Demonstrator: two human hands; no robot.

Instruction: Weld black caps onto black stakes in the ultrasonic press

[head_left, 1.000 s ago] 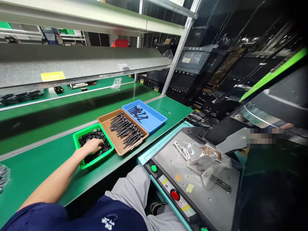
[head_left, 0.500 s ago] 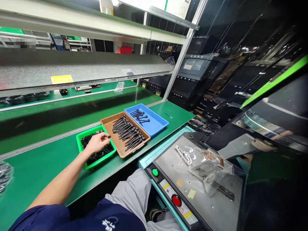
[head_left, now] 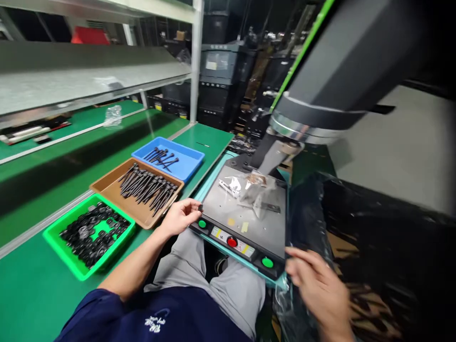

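Note:
My left hand is at the near left corner of the machine's metal plate, just beyond the left green button. Its thumb and fingers are closed on a small black part, which looks like those in the green bin. At the plate's right side is my right hand, smeared by motion, so what its fingers hold, if anything, does not show. On the plate lies a fixture with clear plastic guards.
A brown tray with long black stemmed parts and a blue tray with several more stand on the green bench. The machine's grey head overhangs the plate. A red button is on the front panel. A black plastic bag hangs at right.
My view has swung right. My left hand has moved from above the green bin to the machine's corner with the small black part. My right hand has come into view.

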